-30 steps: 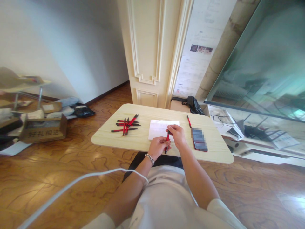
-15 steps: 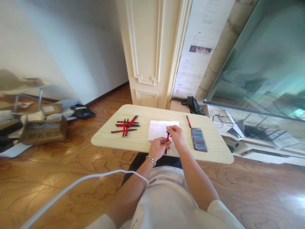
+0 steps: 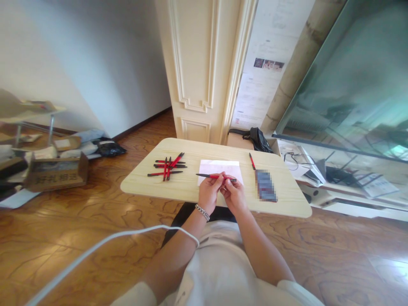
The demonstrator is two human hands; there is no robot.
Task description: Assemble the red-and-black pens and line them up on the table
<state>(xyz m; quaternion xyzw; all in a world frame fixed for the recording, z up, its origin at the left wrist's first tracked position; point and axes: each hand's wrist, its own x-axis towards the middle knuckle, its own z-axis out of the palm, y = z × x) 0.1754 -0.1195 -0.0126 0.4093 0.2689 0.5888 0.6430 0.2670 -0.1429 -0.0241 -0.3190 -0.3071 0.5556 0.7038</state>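
A red and black pen (image 3: 214,175) lies crosswise between my fingers, its dark tip pointing left. My left hand (image 3: 209,193) grips it near the middle, and a chain bracelet circles that wrist. Fingers of my right hand (image 3: 234,194) are closed on the pen's right end; the two hands touch. Below the pen is a white sheet of paper (image 3: 207,165), partly hidden by my hands. Off to the left, several red and black pens (image 3: 167,166) lie crossed in a pile. Another red and black pen (image 3: 252,161) lies to the right of the paper.
Everything rests on a small pale wooden table (image 3: 140,187) with rounded corners. A phone-like blurred rectangle (image 3: 266,185) lies on its right side. A white cable (image 3: 111,238) runs past my left forearm. Cardboard boxes (image 3: 57,172) and bags stand on the floor at left.
The pen has turned from nearly upright to lying crosswise, tip left. My right hand has come down beside my left. The pile and the other pen stayed put.
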